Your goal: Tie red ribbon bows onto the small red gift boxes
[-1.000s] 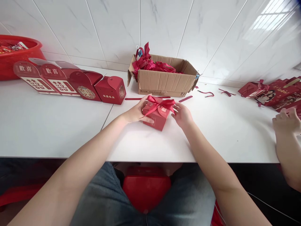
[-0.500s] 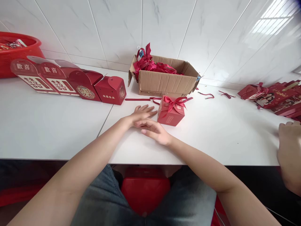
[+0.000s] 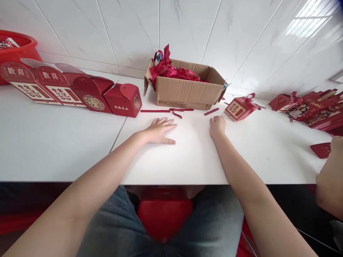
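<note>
Left hand: flat on white tabletop, fingers spread wide. Right hand: fingers curled (can't tell whether around anything). At its two o'clock, just beside: red, ribbon-tied, cube-like paper box, blurred.

I wore the one camera on my head, and it faced forward and down over my forearms, with my left hand and right hand at middle range on the white table. Its wide view reached the tiled wall at the top and my jeans at the bottom, while the right edge cut off a co-worker's arm.
</note>
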The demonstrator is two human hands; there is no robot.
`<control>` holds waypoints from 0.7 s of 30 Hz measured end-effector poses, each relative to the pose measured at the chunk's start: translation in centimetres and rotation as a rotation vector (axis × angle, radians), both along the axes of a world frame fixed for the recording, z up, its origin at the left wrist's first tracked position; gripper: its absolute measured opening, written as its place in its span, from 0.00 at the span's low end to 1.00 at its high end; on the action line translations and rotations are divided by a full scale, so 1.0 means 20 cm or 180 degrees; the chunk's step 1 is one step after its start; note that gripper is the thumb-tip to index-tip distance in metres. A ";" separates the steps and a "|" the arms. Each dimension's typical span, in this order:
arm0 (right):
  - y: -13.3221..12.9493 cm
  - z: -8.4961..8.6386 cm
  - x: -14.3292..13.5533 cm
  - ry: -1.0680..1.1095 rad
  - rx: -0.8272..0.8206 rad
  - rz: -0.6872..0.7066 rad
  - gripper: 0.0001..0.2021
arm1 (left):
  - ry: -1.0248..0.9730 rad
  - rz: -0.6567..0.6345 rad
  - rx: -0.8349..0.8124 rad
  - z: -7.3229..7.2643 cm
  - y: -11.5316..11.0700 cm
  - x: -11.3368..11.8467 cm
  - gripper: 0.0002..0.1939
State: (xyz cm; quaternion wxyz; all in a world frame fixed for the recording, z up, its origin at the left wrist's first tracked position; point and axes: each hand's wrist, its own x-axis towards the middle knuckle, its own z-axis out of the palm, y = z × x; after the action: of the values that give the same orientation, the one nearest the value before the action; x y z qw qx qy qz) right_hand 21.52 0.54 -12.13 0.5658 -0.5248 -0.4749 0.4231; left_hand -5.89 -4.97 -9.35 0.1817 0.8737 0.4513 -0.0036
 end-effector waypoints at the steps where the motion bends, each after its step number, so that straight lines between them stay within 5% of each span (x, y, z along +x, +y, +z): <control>1: 0.02 -0.01 0.03 0.0042 -0.0014 -0.0176 0.10 | 0.0000 0.0004 -0.0001 0.00 0.00 0.00 0.49; 8: 0.04 -0.08 0.05 0.0381 -0.0194 -0.0985 0.12 | -0.0014 0.0027 0.0026 0.00 0.00 0.00 0.49; 21: 0.05 -0.07 0.04 0.0462 -0.0349 -0.1033 0.26 | -0.0262 0.0011 0.0027 -0.02 0.02 0.00 0.48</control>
State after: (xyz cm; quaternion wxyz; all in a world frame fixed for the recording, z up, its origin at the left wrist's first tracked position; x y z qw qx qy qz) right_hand 22.32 1.63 -13.60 0.6299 -0.5927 -0.3182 0.3883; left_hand -5.85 -4.66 -9.78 0.1964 0.8731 0.4449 0.0346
